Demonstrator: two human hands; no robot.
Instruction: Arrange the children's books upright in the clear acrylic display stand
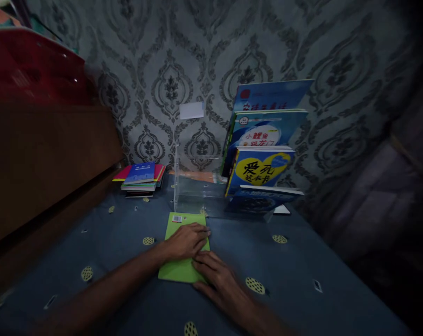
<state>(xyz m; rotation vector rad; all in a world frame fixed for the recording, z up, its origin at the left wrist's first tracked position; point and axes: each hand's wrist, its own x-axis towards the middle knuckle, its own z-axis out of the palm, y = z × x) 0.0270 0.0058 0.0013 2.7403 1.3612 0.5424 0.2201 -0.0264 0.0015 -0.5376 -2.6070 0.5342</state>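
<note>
A green book (181, 269) lies flat on the dark blue patterned cloth, with a white barcode label near its top edge. My left hand (186, 240) rests across its upper middle, fingers stretched toward the right edge. My right hand (216, 275) lies at the book's lower right edge, fingertips on the cover and thumb apart from the fingers. The two hands nearly meet, the left one farther up. Just beyond the book stands a clear acrylic book rack (197, 203).
Several picture books stand tiered in the rack's right side, including a blue and yellow one (262, 170). A stack of small books topped by a blue one (140, 172) lies back left. Brown wooden furniture (46, 163) borders the left; a patterned wall (197, 51) rises behind.
</note>
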